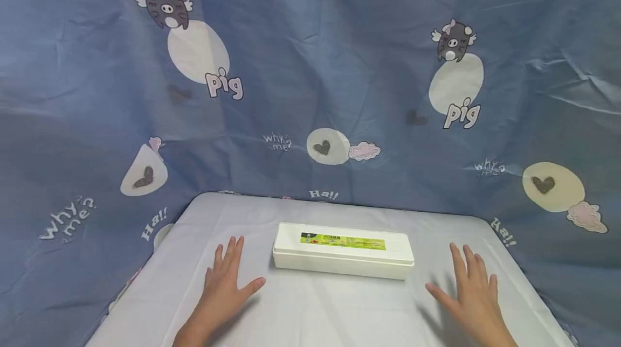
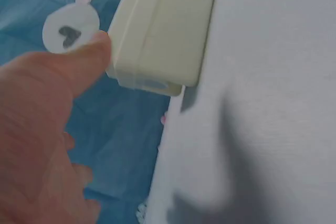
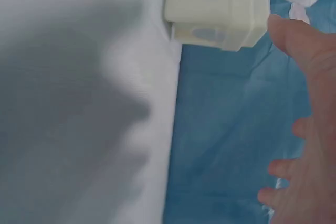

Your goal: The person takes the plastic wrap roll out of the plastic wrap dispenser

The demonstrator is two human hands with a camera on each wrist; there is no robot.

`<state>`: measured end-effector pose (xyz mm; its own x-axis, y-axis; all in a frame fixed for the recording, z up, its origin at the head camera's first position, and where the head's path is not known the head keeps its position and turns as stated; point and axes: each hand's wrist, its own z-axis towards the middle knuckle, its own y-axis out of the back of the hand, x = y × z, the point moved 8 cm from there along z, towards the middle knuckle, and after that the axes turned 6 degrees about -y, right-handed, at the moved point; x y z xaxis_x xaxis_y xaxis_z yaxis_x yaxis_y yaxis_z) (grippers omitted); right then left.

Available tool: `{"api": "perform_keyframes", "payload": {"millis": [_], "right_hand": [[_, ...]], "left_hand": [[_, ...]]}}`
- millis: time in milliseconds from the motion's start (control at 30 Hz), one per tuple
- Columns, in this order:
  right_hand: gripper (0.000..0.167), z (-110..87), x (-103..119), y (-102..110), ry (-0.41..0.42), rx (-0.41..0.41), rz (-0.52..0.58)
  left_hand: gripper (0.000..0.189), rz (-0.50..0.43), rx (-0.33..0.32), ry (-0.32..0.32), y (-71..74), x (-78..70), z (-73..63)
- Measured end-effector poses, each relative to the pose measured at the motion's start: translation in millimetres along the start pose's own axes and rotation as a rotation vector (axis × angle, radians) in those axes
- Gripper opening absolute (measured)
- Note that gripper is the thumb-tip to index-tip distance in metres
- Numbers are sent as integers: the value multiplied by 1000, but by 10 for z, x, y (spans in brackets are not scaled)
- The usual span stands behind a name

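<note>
A long white lidded box (image 1: 342, 261) sits on the white-covered table, its lid on, with a green-yellow printed label (image 1: 342, 241) along the top. To the left of the box, my left hand (image 1: 223, 287) hovers over the cloth with fingers spread and holds nothing. On the other side, my right hand (image 1: 473, 296) is held the same way, fingers apart, a gap between it and the box. Each wrist view shows one end of the box (image 2: 163, 35) (image 3: 215, 3) beyond the thumb.
The table (image 1: 339, 314) has a white cloth over it. Behind it and along both sides hangs a blue curtain (image 1: 378, 83) printed with pigs, hearts and words. Shadows of the hands fall on the cloth.
</note>
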<state>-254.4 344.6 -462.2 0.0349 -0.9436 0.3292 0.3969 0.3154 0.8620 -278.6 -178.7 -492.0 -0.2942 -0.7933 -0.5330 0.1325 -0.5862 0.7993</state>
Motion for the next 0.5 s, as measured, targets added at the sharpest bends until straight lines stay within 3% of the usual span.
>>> {"api": "perform_keyframes", "payload": {"millis": [233,500], "right_hand": [[107,180,316,161,132,-8,74],[105,328,640,122,195,61,95]], "left_hand": [[105,-202,51,-47,82,-124,55],[106,-280,88,-32,54,-172,168]]}}
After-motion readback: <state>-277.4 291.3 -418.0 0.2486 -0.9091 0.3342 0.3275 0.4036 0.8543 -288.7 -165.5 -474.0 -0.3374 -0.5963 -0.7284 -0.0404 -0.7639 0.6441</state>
